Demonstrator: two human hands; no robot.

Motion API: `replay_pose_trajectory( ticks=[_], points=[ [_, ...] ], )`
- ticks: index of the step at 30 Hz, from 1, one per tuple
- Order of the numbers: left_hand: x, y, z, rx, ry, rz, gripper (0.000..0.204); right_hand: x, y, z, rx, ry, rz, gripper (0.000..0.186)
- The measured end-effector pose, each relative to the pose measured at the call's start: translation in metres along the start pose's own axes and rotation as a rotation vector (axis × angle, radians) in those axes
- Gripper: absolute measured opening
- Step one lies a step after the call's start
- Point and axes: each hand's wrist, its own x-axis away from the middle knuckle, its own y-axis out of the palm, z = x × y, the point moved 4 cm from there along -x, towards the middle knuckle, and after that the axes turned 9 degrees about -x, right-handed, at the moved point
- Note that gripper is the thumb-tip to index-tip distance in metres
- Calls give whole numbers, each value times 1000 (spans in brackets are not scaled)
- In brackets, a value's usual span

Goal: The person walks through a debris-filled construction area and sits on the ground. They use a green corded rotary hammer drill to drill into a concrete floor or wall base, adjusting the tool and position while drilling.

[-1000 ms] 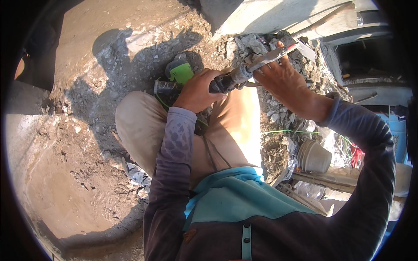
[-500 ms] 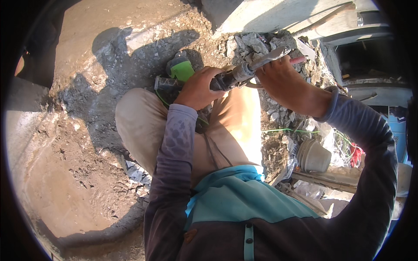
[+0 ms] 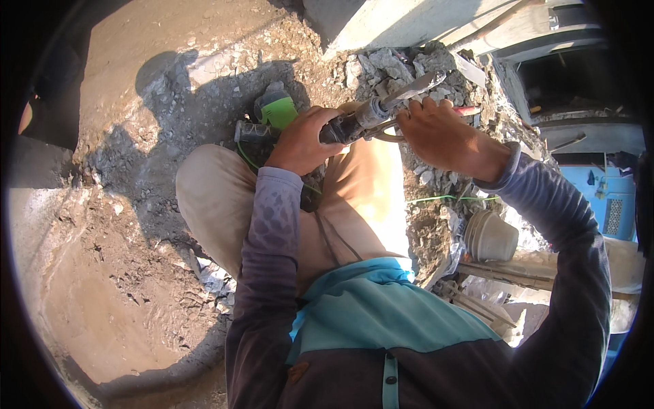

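Observation:
A demolition hammer with a bright green housing [image 3: 278, 112] lies slantwise across my knees, its metal front collar [image 3: 371, 113] toward the right. From the collar sticks a flat, dusty chisel bit [image 3: 417, 88]. My left hand [image 3: 306, 140] is wrapped round the dark barrel just behind the collar. Right beside the bit, my right hand [image 3: 436, 133] is curled round a red-ended bar [image 3: 467, 110], which looks like a side handle; the palm hides most of it. A tan curved piece [image 3: 390, 136] shows between that hand and the collar.
Broken rubble [image 3: 388, 65] is heaped ahead, against a pale concrete block [image 3: 402, 24]. A green cord [image 3: 443, 198] crosses the ground at right. Stacked grey buckets [image 3: 492, 235] stand near a wooden plank [image 3: 507, 274]. A blue panel [image 3: 603, 194] is at far right.
My right hand has shifted a little down and left, and the chisel bit stands more apart from its fingers. The left hand keeps its hold, and the view has turned slightly.

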Motion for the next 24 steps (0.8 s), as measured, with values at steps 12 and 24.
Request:
replay_pose_trajectory(
  ticks=[12, 24],
  points=[
    [-1, 17, 16, -279, -1, 96, 77, 13, 10, 4, 14, 3, 222, 47],
    [-5, 10, 3, -208, 46, 186, 71, -20, 15, 17, 359, -101, 357, 61]
  ],
)
